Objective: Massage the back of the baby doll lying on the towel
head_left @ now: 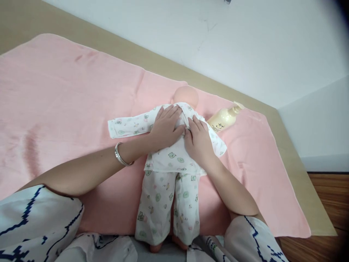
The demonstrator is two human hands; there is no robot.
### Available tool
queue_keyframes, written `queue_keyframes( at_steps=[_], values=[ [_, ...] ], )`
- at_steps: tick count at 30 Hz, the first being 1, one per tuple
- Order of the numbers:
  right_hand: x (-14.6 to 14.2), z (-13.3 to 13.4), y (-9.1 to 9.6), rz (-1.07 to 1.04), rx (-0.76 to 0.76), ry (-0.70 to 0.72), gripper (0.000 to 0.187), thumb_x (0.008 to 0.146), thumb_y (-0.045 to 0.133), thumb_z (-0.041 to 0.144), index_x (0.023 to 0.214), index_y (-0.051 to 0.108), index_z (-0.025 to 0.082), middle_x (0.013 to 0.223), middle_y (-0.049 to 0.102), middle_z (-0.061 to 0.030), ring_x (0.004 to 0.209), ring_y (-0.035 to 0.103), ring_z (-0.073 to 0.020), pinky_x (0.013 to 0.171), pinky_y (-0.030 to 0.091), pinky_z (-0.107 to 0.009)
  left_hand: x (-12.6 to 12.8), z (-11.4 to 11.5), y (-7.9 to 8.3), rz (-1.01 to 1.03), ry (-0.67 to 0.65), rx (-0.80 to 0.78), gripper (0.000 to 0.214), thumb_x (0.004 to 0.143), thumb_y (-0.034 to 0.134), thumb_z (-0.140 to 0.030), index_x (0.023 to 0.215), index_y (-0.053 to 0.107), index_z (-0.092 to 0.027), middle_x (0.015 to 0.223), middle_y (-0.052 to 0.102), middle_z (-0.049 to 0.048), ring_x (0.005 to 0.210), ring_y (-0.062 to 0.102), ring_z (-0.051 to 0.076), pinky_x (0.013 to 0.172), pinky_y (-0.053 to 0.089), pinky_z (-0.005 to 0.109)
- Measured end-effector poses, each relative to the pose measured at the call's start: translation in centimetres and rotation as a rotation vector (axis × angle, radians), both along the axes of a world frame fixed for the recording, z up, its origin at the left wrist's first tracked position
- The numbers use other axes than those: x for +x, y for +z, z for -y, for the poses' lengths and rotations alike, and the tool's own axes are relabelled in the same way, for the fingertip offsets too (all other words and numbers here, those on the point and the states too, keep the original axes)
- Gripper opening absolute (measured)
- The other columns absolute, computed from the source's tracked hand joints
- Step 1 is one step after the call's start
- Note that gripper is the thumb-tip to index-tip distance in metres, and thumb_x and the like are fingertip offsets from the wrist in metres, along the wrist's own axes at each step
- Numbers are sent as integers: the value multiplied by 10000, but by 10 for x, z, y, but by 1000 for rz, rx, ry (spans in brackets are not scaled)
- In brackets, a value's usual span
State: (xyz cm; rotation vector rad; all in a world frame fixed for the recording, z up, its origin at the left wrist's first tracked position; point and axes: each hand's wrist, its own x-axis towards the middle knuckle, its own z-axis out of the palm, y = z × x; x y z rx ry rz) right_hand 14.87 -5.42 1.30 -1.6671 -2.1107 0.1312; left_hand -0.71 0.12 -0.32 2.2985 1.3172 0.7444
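Note:
A doll [186,95] lies on a pink blanket, its feet toward me. It wears a white printed shirt [174,157] and matching trousers [156,203]. Flat on the chest of the shirt rests my left hand [167,127], fingers stretched out toward the collar. My right hand [200,140] lies on the other side of the chest, its fingers apart and slightly bent beside a fold in the cloth. The two thumbs nearly meet at the middle. One sleeve [128,126] stretches out to the left; the other slants down to the right, partly behind my right hand.
A pale yellow pump bottle [224,118] lies tilted on the blanket, right of the doll's shoulder. The pink blanket [68,91] covers most of a wooden table [297,182]. A white wall [245,47] rises behind the table, and brown wooden floor [331,196] shows at the right.

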Motion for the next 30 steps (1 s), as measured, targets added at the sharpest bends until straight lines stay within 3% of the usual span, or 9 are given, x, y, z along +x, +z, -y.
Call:
queue_keyframes(
  at_steps=[3,7,13,17,23,30],
  values=[
    [7,-7,-2,-53,18,16,480,998,364,288,1427,525,147,1487,555,-166,1441,416,-329,1184,355,-615,2,9,0,3,17,21,612,989,384,-335,1541,365,-73,1640,355,161,1559,239,308,1285,146,567],
    [16,-15,-2,-71,42,28,465,977,423,303,1386,555,125,1453,574,-182,1400,448,-325,1185,362,-562,6,30,2,-20,32,61,575,1016,363,-325,1529,383,-67,1641,351,168,1553,254,316,1277,202,544],
    [24,-27,-5,-162,81,93,374,922,484,291,1276,585,224,1349,637,-117,1275,542,-312,1146,391,-572,8,48,4,-56,-24,125,541,1040,326,-300,1512,419,-53,1634,363,171,1541,283,323,1276,227,517],
    [25,-30,-10,-150,63,109,425,952,448,327,1349,540,206,1452,569,-135,1371,486,-317,1181,351,-593,6,39,4,-28,-27,93,566,1059,297,-374,1517,419,-64,1631,373,162,1547,272,309,1281,218,513],
    [11,-16,-10,-46,-52,-10,560,1017,322,369,1518,402,132,1644,347,-173,1561,250,-326,1258,196,-637,3,10,3,3,-26,58,551,1061,246,-333,1516,426,-81,1628,387,139,1551,269,280,1288,183,519],
    [-8,7,-8,-13,7,-10,530,990,353,285,1486,475,141,1596,441,-152,1556,269,-337,1255,240,-647,4,6,-1,33,7,86,522,1049,237,-285,1475,466,-87,1587,450,143,1530,317,272,1274,214,526]
  ],
)
